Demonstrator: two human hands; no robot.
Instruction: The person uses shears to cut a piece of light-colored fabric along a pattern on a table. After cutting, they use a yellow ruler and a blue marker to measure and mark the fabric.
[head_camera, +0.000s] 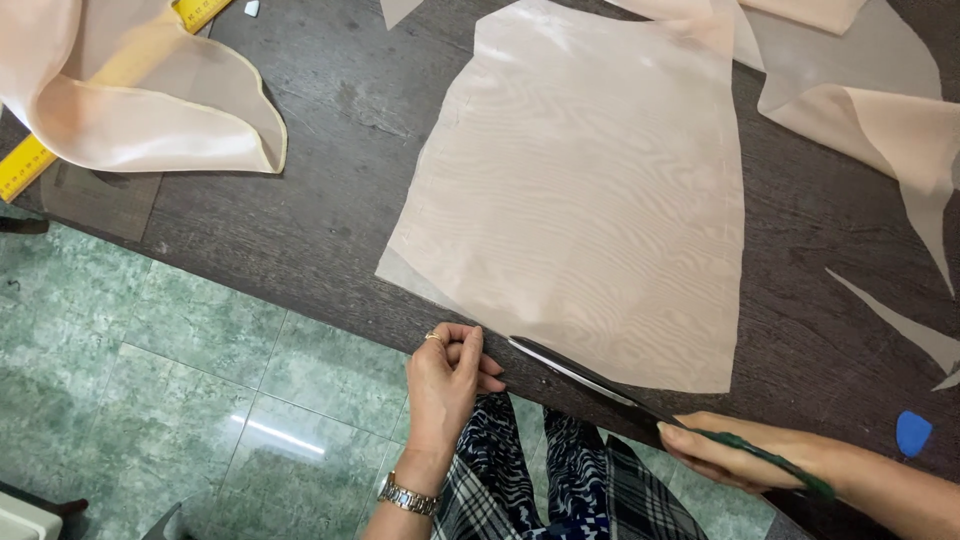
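Head view: scissors (600, 385) in right hand (740, 455) point up-left along fabric (590, 190).

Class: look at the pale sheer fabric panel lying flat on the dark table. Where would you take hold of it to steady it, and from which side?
Probably pinch the fabric at its near-left corner, coming from the table's front edge. That corner overhangs the edge, so fingers can get under it, as the left hand does. The rest lies flat, hard to pinch. Keep clear of the near hem, where the scissors in the right hand lie.

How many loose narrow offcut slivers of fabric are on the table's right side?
2. One long pointed fabric sliver lies right of the large sheer panel; a second sliver tip sits at the frame edge, partly cut off.
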